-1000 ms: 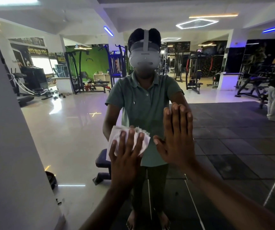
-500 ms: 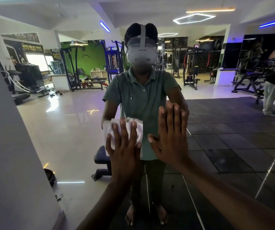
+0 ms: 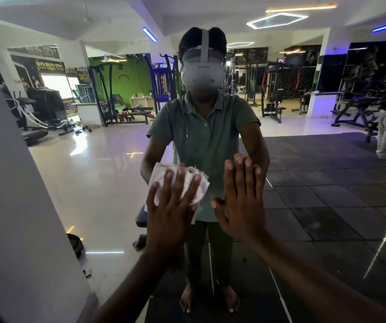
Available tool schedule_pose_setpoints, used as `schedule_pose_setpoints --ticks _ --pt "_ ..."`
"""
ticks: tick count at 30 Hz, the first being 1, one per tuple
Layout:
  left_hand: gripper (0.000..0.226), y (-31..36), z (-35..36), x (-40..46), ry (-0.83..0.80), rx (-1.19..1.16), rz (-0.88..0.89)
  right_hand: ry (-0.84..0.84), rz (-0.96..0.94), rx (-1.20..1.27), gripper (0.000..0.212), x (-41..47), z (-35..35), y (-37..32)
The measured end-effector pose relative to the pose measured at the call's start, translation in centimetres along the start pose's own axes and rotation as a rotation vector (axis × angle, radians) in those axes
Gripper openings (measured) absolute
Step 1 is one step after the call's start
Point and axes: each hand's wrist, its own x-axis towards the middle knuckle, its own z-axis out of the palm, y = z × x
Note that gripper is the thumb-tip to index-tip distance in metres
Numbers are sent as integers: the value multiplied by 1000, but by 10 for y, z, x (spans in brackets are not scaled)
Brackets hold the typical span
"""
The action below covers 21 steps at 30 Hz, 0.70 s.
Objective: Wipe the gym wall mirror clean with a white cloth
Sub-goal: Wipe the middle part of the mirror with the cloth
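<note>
Mirror (image 3: 327,206) reflects the gym; left hand (image 3: 173,210) presses cloth (image 3: 180,183), right hand (image 3: 241,203) flat, fingers straight.

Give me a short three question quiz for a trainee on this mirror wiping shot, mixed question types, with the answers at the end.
1. True or false: the right hand presses the white cloth against the mirror.
2. Which hand lies flat on bare glass beside the cloth? A) left B) right C) neither
3. Fill in: the fingers of the left hand are ____ over the cloth, not curled round it.

Key:
1. False; the left hand presses it.
2. B
3. spread
</note>
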Motion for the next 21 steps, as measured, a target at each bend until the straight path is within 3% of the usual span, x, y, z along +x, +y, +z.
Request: schedule_pose_setpoints --ticks 2,5,12,15,18,21 --pt "61 1 -14 25 37 -12 -50 -5 24 -4 87 -1 1 -4" --pt "64 4 -27 54 63 -70 -171 -9 61 -8 90 -1 3 -10" --pt "62 15 -13 14 17 -91 -242 -34 50 -6 89 -2 -4 -12" --pt "63 10 -28 51 90 -69 -275 -43 59 -35 97 -3 -1 -11" --pt "63 18 -24 65 167 -89 -351 -28 37 -27 92 -4 1 -9" --pt "62 39 -20 74 140 -96 -110 -10 27 -31 87 -2 2 -9"
